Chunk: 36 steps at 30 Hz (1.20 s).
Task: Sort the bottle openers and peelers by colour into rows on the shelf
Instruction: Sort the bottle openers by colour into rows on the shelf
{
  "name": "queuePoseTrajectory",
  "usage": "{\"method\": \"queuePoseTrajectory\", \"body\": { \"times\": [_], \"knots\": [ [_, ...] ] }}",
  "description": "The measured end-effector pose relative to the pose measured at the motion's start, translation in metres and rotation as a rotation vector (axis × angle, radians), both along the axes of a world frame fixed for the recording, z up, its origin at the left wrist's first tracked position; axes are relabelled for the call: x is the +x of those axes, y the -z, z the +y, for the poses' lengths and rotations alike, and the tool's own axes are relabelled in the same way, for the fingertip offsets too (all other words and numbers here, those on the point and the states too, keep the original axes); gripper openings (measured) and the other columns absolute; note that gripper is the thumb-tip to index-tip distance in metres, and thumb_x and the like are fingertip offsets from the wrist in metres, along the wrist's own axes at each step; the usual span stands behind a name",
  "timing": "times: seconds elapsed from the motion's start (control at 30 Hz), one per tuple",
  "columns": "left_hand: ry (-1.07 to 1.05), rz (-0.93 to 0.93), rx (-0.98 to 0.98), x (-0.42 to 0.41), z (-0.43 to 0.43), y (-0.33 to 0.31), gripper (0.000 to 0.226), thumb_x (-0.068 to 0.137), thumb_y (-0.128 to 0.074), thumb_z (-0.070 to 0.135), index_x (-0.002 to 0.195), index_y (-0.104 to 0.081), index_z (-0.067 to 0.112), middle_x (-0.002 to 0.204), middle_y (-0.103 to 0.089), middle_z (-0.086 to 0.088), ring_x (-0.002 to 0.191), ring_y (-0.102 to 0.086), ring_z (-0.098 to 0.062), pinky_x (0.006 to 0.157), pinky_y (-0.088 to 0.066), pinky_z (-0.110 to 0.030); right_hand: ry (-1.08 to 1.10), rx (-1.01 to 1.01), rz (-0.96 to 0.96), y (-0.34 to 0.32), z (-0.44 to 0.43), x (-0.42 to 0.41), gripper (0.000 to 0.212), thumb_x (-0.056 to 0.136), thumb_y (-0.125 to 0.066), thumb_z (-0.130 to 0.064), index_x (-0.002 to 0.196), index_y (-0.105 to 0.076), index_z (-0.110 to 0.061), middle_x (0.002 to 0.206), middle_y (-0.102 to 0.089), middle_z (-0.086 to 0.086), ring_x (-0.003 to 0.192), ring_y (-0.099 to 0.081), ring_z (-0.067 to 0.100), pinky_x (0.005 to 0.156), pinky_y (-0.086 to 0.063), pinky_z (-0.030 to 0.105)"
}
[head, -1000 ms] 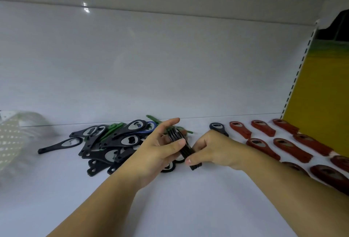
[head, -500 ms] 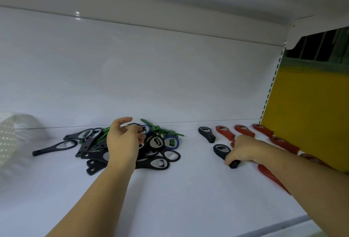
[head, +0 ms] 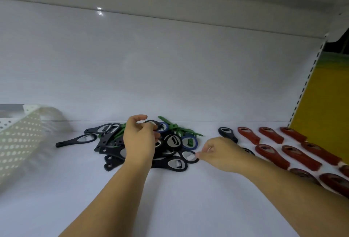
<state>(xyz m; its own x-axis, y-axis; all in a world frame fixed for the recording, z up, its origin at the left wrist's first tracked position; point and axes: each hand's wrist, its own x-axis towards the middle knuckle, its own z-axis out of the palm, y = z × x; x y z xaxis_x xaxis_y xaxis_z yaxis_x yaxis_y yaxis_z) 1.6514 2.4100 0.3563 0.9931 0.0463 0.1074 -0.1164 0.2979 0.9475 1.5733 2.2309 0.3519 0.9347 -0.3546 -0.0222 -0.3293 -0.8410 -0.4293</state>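
Note:
A mixed pile (head: 170,148) of black and blue bottle openers and green peelers (head: 178,129) lies mid-shelf. My left hand (head: 139,140) rests on top of it, fingers curled round the head of a black opener (head: 153,123). At the pile's right edge, the index fingertip of my right hand (head: 220,154) touches the ring of a black opener (head: 190,157); its fingers are loosely curled and hold nothing. Two black openers (head: 227,134) lie in a column to the right, the nearer one (head: 249,151) half hidden by my right wrist. Rows of red openers (head: 272,153) fill the right end.
The white shelf board (head: 170,199) has a white back wall and another shelf overhead. A perforated white panel (head: 20,142) leans at the left. A slotted upright (head: 306,87) and a yellow side panel (head: 324,108) close off the right.
My right hand set a black opener down beside the red rows, let go and came back left to the pile's edge. My left hand stayed on the pile.

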Motion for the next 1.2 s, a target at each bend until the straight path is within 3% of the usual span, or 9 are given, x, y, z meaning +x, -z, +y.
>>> {"method": "queuePoseTrajectory", "body": {
  "times": [0.07,0.2,0.4,0.57,0.83,0.93,1.03,1.13,1.2],
  "knots": [
    [0.012,-0.025,0.065,-0.002,0.000,0.000,0.020,0.088,-0.047,-0.001,0.090,-0.056,0.017,0.075,-0.063,-0.004,0.050,-0.054,-0.010,0.058,-0.049,-0.028,-0.034,-0.010,0.003,0.004,0.013,0.014,0.051,0.079,-0.061,-0.060,0.095,-0.064,-0.011,0.095,-0.067,0.003,0.088,-0.063,0.020,0.080,-0.051,0.035],
    [0.009,-0.068,0.138,-0.001,0.001,0.003,0.019,0.088,-0.045,-0.002,0.085,-0.057,0.012,0.073,-0.061,-0.002,0.047,-0.053,-0.007,0.058,-0.048,-0.028,-0.028,-0.172,-0.030,0.006,0.025,0.030,0.052,0.078,-0.056,-0.067,0.066,-0.046,-0.017,0.060,-0.048,-0.004,0.054,-0.044,0.014,0.051,-0.030,0.029],
    [0.069,-0.119,0.230,0.001,-0.001,0.004,0.019,0.087,-0.047,-0.003,0.080,-0.059,0.009,0.065,-0.060,0.001,0.050,-0.052,-0.011,0.056,-0.047,-0.026,-0.188,0.110,-0.461,0.010,0.012,0.029,0.023,0.073,-0.071,-0.052,0.070,-0.063,-0.030,0.065,-0.054,-0.013,0.058,-0.048,0.003,0.054,-0.038,0.019],
    [0.185,-0.132,0.383,0.002,-0.006,0.009,0.021,0.088,-0.047,-0.003,0.080,-0.061,0.012,0.065,-0.062,0.000,0.063,-0.060,-0.017,0.060,-0.051,-0.025,-0.568,-0.009,-0.107,0.016,0.011,0.028,0.030,0.069,-0.075,-0.054,0.095,-0.068,-0.042,0.101,-0.050,-0.021,0.092,-0.052,-0.002,0.084,-0.046,0.022],
    [0.397,-0.284,0.580,-0.004,-0.006,0.006,0.030,0.089,-0.052,0.049,0.090,-0.070,0.025,0.089,-0.073,0.009,0.093,-0.067,-0.006,0.092,-0.049,-0.027,-0.420,0.080,-0.376,0.011,0.011,0.032,0.015,0.092,-0.057,-0.030,0.084,-0.068,-0.026,0.080,-0.064,-0.005,0.072,-0.057,0.014,0.068,-0.047,0.034],
    [0.582,-0.405,0.739,-0.014,-0.006,0.003,0.017,0.090,-0.062,0.036,0.103,-0.068,0.026,0.083,-0.071,0.007,0.078,-0.064,-0.009,0.078,-0.048,-0.022,-0.379,0.112,-0.520,0.011,0.009,0.032,0.017,0.094,-0.053,-0.028,0.082,-0.064,-0.029,0.075,-0.062,-0.010,0.070,-0.055,0.010,0.066,-0.046,0.033],
    [0.609,-0.473,0.883,-0.009,-0.005,0.006,0.042,0.081,-0.070,0.023,0.118,-0.058,0.038,0.075,-0.052,-0.018,0.061,-0.041,-0.020,0.063,-0.040,-0.034,-0.439,0.194,-0.606,0.011,0.012,0.030,0.019,0.093,-0.055,-0.023,0.078,-0.064,-0.032,0.072,-0.056,-0.013,0.068,-0.052,0.005,0.062,-0.042,0.025],
    [0.669,-0.300,0.778,-0.013,-0.001,0.001,0.050,0.088,-0.062,0.010,0.119,-0.054,0.048,0.078,-0.068,0.001,0.065,-0.066,-0.012,0.063,-0.055,-0.030,-0.435,0.336,-0.725,0.008,0.017,0.027,0.023,0.091,-0.060,-0.024,0.078,-0.059,-0.044,0.078,-0.059,-0.011,0.069,-0.057,0.008,0.062,-0.044,0.019],
    [0.644,-0.199,0.688,-0.017,-0.001,-0.003,0.035,0.093,-0.055,0.007,0.112,-0.061,0.035,0.091,-0.074,0.001,0.071,-0.072,-0.016,0.056,-0.054,-0.025,-0.372,0.492,-0.738,0.004,0.018,0.025,0.019,0.089,-0.062,-0.023,0.083,-0.057,-0.040,0.086,-0.062,-0.008,0.068,-0.060,0.016,0.064,-0.048,0.023]
  ]
}}
